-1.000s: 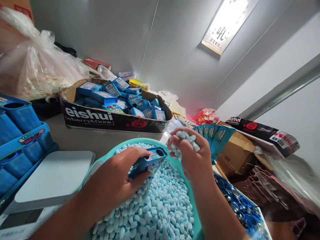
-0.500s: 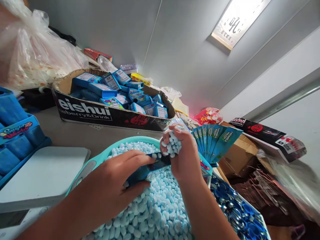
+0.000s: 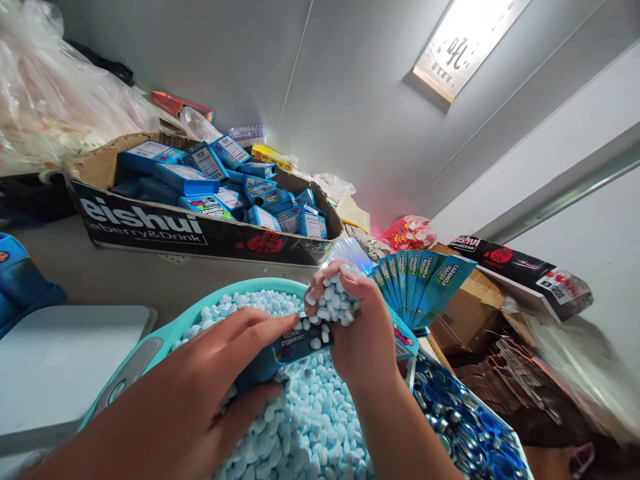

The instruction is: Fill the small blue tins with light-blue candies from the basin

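My left hand (image 3: 235, 373) grips a small blue candy box (image 3: 290, 348) labelled "CARAMELO MACIZO", tilted over the tub, its end opening turned toward my right hand. A few candies show at that opening. My right hand (image 3: 355, 327) is cupped round a handful of pale blue candies (image 3: 336, 301), held right against the box's mouth. Underneath both hands lies a heap of the same loose candies (image 3: 320, 413), filling a turquoise tub (image 3: 240, 287). Part of the box is hidden behind my left fingers.
Behind the tub stands a black carton (image 3: 215, 243) full of blue boxes. A white scale (image 3: 70, 360) is at the left, near a blue display box (image 3: 20, 280). To the right are fanned blue cards (image 3: 425, 283) and a tray of shiny blue lids or rings (image 3: 465, 420).
The box now shows more of its label, and more candies lie at its opening. Both hands stay together, shifted slightly left and down in view as the camera turned.
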Demonstrator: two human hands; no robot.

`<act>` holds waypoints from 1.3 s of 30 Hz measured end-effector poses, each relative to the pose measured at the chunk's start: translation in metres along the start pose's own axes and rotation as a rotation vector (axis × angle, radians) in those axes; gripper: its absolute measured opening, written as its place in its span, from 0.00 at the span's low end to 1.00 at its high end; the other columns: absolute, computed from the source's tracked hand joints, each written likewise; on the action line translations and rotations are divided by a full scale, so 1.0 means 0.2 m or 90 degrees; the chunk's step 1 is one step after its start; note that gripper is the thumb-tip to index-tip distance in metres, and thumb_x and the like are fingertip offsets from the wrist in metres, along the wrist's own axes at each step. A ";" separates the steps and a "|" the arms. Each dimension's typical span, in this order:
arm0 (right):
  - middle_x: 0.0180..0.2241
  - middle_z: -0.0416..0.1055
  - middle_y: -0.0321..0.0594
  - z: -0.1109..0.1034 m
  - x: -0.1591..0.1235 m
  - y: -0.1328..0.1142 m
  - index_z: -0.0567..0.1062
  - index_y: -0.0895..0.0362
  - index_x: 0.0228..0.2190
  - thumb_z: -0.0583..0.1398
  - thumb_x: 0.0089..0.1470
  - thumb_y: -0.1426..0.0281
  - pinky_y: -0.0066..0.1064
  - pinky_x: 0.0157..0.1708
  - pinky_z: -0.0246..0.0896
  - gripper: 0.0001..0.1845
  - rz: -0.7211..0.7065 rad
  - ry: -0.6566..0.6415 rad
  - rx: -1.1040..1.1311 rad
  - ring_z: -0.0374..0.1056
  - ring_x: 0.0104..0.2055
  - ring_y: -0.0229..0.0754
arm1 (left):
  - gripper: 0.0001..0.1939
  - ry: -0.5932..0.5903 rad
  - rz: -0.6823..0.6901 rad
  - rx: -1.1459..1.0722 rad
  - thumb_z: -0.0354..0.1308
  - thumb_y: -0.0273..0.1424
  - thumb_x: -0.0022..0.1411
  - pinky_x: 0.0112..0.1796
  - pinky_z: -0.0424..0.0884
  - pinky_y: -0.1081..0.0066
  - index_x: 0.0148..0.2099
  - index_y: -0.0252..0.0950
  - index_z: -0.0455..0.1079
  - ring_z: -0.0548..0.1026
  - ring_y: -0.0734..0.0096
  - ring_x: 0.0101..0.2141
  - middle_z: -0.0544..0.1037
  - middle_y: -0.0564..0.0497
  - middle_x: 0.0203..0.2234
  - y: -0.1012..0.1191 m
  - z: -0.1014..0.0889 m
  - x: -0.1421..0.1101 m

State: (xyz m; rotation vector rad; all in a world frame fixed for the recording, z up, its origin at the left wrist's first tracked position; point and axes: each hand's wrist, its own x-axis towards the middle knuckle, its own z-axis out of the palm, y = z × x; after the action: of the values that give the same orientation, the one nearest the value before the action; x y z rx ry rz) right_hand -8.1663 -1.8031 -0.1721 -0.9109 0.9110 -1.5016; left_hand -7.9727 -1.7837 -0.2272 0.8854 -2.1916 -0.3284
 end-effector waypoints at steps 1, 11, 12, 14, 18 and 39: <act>0.24 0.72 0.34 0.00 0.00 0.00 0.77 0.55 0.27 0.65 0.50 0.62 0.26 0.26 0.63 0.09 0.000 -0.002 0.004 0.67 0.24 0.37 | 0.28 -0.007 0.002 0.003 0.58 0.39 0.69 0.48 0.81 0.71 0.68 0.54 0.59 0.80 0.62 0.54 0.78 0.54 0.58 0.00 0.00 0.00; 0.27 0.76 0.36 -0.01 -0.02 0.00 0.79 0.55 0.30 0.65 0.51 0.60 0.26 0.29 0.67 0.11 -0.002 -0.028 0.023 0.70 0.27 0.37 | 0.30 -0.032 -0.024 0.032 0.56 0.42 0.71 0.52 0.79 0.65 0.71 0.53 0.54 0.77 0.59 0.58 0.76 0.52 0.61 0.00 0.00 -0.01; 0.27 0.76 0.36 0.00 -0.02 0.00 0.79 0.55 0.30 0.65 0.51 0.60 0.27 0.29 0.67 0.11 -0.010 -0.033 0.022 0.70 0.27 0.37 | 0.30 -0.036 -0.023 0.027 0.55 0.43 0.71 0.51 0.78 0.65 0.71 0.53 0.54 0.77 0.59 0.58 0.76 0.53 0.61 0.00 0.00 -0.01; 0.27 0.76 0.35 0.00 -0.02 0.00 0.79 0.55 0.30 0.64 0.52 0.60 0.27 0.29 0.67 0.11 -0.019 -0.043 0.020 0.70 0.27 0.37 | 0.29 -0.044 -0.029 0.008 0.55 0.42 0.72 0.51 0.78 0.67 0.71 0.54 0.54 0.77 0.61 0.58 0.76 0.53 0.61 0.00 0.00 -0.01; 0.27 0.76 0.35 -0.01 -0.02 0.00 0.79 0.54 0.31 0.65 0.52 0.59 0.26 0.28 0.67 0.11 -0.023 -0.061 0.011 0.71 0.27 0.37 | 0.27 -0.048 -0.039 -0.040 0.57 0.37 0.71 0.49 0.77 0.73 0.68 0.54 0.58 0.78 0.65 0.55 0.76 0.55 0.59 0.01 -0.01 0.00; 0.30 0.79 0.38 -0.04 -0.03 0.04 0.82 0.53 0.30 0.59 0.65 0.61 0.33 0.38 0.68 0.16 -0.188 -0.165 -0.172 0.73 0.36 0.43 | 0.15 -0.039 -0.021 -0.034 0.54 0.33 0.71 0.42 0.77 0.71 0.58 0.49 0.62 0.80 0.67 0.47 0.77 0.53 0.53 0.03 -0.01 0.00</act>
State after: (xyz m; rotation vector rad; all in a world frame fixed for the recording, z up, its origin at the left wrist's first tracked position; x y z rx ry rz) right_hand -8.1703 -1.7968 -0.1833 -1.4534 0.8253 -1.4812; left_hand -7.9734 -1.7790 -0.2232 0.8933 -2.2154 -0.4326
